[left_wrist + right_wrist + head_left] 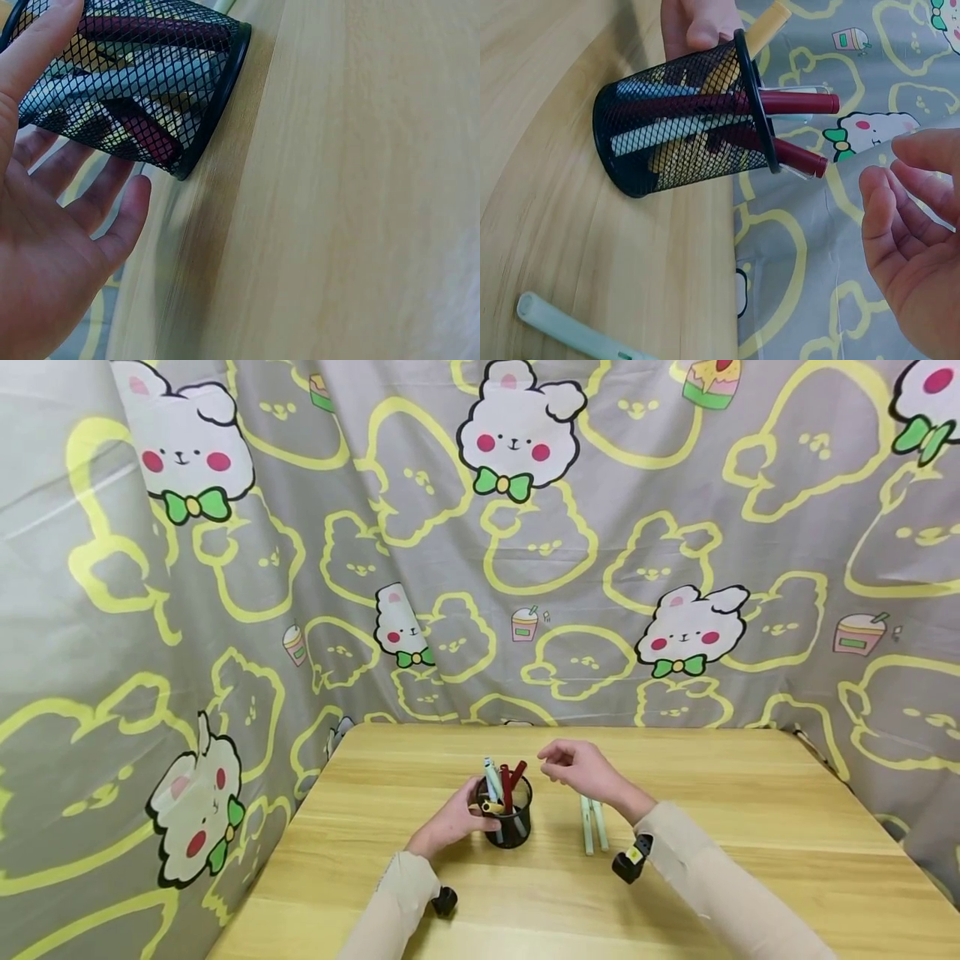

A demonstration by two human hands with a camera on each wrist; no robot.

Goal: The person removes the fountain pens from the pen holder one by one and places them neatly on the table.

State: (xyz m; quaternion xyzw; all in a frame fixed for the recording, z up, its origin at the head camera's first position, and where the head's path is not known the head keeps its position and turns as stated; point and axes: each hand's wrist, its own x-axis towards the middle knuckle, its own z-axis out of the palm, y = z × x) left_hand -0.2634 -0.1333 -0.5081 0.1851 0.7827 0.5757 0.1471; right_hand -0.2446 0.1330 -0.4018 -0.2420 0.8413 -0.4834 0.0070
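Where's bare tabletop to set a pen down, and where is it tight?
Free: the table right of the two pale pens, out to its right edge; the strip behind the mesh pen cup toward the curtain; the left side beyond the left hand. Crowded: the middle, where that hand touches the cup and the right hand hovers beside it above the pale pens.

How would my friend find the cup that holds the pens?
Look at the middle of the pale wooden table. The black wire-mesh pen cup stands there, touched by the left hand. It is the only see-through black thing, with dark red and pale pens sticking out.
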